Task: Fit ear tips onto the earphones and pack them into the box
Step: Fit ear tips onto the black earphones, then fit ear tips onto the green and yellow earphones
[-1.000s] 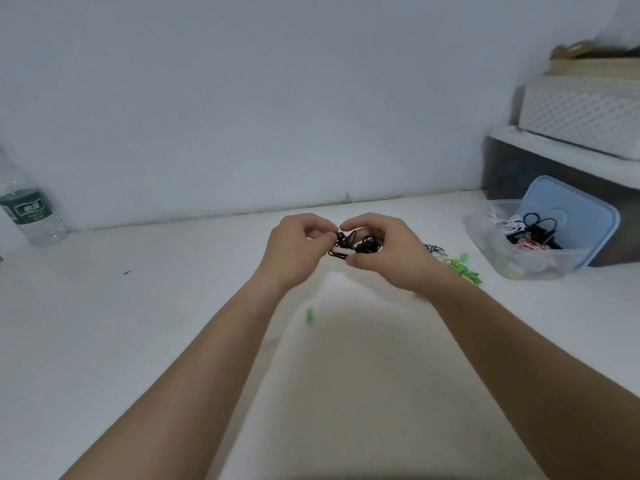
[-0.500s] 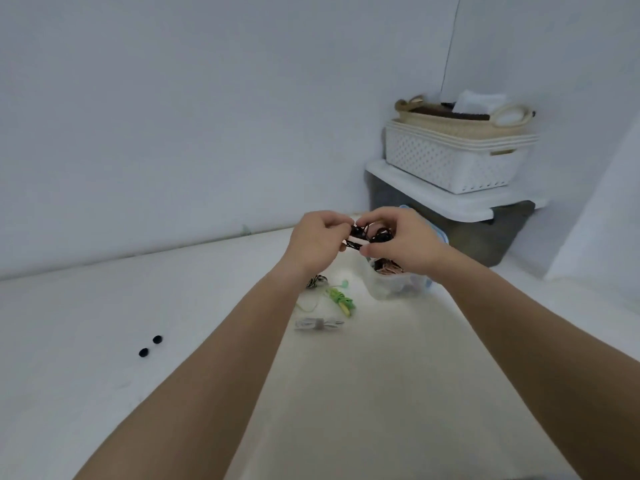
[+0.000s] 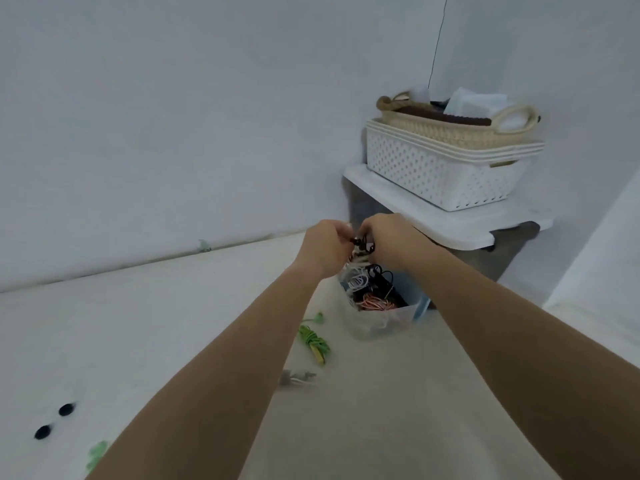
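Note:
My left hand (image 3: pixel 323 245) and my right hand (image 3: pixel 388 239) meet above the clear plastic box (image 3: pixel 388 322), both pinching a bundle of black earphones (image 3: pixel 360 245) between their fingertips. The box holds several coiled earphones in white, black and pink. A coiled green pair (image 3: pixel 313 342) and a grey-white pair (image 3: pixel 298 375) lie on the white table left of the box. Two black ear tips (image 3: pixel 53 420) and a green ear tip (image 3: pixel 97 455) lie at the lower left.
Behind the box stands a grey bin with a white lid (image 3: pixel 450 223), carrying a white perforated basket (image 3: pixel 440 171) and a beige woven basket (image 3: pixel 450 126). The box's blue lid (image 3: pixel 420 308) shows at its right. The wall runs along the table's far edge.
The view has swung to the right, and both hands have carried the black earphones over the clear box. The water bottle has left the view.

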### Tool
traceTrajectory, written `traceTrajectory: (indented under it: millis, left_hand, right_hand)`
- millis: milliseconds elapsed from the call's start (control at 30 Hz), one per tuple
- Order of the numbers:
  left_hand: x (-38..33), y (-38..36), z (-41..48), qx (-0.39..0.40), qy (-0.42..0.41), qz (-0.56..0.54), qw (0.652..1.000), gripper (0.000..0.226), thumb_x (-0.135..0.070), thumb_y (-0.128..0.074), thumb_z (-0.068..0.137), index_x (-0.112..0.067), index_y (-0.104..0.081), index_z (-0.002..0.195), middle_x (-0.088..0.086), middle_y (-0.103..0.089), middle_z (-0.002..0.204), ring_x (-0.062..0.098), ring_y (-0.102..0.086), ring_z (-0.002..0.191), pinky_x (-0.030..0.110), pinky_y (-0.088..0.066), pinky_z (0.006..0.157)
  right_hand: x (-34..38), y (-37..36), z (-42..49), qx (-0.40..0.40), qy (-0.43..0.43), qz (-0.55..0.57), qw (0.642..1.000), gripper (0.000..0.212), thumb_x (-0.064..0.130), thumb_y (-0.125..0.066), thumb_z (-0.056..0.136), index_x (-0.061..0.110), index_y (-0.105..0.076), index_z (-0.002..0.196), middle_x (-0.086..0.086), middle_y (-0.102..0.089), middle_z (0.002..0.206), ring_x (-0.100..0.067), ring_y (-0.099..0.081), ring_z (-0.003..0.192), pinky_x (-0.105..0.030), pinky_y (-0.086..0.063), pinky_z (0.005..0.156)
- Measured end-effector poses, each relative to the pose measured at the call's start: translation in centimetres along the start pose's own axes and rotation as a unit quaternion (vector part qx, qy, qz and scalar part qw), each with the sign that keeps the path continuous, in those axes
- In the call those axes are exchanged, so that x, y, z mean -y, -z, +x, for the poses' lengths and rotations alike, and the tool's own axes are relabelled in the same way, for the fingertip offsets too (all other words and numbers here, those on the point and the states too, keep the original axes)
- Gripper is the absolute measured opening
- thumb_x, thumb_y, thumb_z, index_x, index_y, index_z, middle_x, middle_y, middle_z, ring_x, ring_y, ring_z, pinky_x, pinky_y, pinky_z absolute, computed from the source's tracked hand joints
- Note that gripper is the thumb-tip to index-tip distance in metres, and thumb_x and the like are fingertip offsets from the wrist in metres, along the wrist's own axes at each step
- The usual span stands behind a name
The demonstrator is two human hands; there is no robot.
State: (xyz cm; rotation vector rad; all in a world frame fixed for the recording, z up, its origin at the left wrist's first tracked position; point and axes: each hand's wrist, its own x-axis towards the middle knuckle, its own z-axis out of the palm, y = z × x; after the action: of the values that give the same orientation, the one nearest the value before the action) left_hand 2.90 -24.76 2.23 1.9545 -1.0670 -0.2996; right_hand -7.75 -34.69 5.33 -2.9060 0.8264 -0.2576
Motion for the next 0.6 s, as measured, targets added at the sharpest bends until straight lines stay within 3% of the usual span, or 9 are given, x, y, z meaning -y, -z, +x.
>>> traceTrajectory:
  millis: [100,167,400,533,600]
  left_hand:
    - [1.1,-0.4,0.3,0.008,-0.031,0.070,0.997,0.030,0.001,-0.054,0.093,-0.011,-0.074,0.112,0.005,-0.074,0.106,0.018,-0.068,0.094,0.025,-0.052,0.085]
    - [1.5,-0.4,0.1,-0.005,-0.039,0.044,0.998,0.038,0.010,-0.048,0.089,-0.009,-0.075,0.107,0.006,-0.074,0.102,0.017,-0.069,0.088,0.024,-0.054,0.081]
    - [3.0,2.8,-2.3,-0.051,-0.013,-0.058,0.997,0.037,0.004,-0.047,0.089,-0.020,-0.074,0.087,-0.001,-0.076,0.088,0.009,-0.066,0.075,0.012,-0.044,0.059]
    - [3.9,5.2,-5.5,-0.066,-0.003,-0.061,0.996,0.032,-0.003,-0.056,0.088,-0.030,-0.073,0.081,-0.008,-0.075,0.083,0.003,-0.064,0.073,0.013,-0.043,0.062]
    - [4.7,6.2,-7.2,-0.063,0.016,-0.046,0.997,0.026,-0.008,-0.061,0.087,-0.029,-0.074,0.081,-0.009,-0.074,0.082,0.005,-0.063,0.073,0.015,-0.043,0.064]
  right_hand:
    - [-0.5,-0.7,0.1,0.009,-0.014,0.033,0.999,0.061,-0.009,-0.058,0.087,0.016,-0.051,0.143,-0.006,-0.057,0.141,-0.023,-0.057,0.124,-0.027,-0.046,0.097]
    - [-0.8,-0.7,-0.3,-0.010,-0.008,0.060,0.998,0.062,-0.013,-0.054,0.086,0.013,-0.051,0.143,-0.007,-0.057,0.140,-0.022,-0.056,0.125,-0.025,-0.044,0.099]
    - [-0.4,-0.9,-1.0,-0.070,0.004,0.153,0.986,0.052,-0.013,-0.047,0.084,0.015,-0.065,0.124,-0.003,-0.069,0.115,-0.016,-0.063,0.108,-0.025,-0.050,0.094]
    - [3.1,-0.3,-3.2,-0.111,0.034,0.210,0.971,0.029,0.003,-0.052,0.091,0.020,-0.072,0.104,0.005,-0.072,0.093,-0.009,-0.067,0.085,-0.025,-0.055,0.082]
    - [5.4,-0.2,-4.9,-0.081,0.053,0.232,0.968,0.020,0.011,-0.058,0.091,0.023,-0.072,0.098,0.009,-0.071,0.080,-0.005,-0.067,0.068,-0.024,-0.055,0.070]
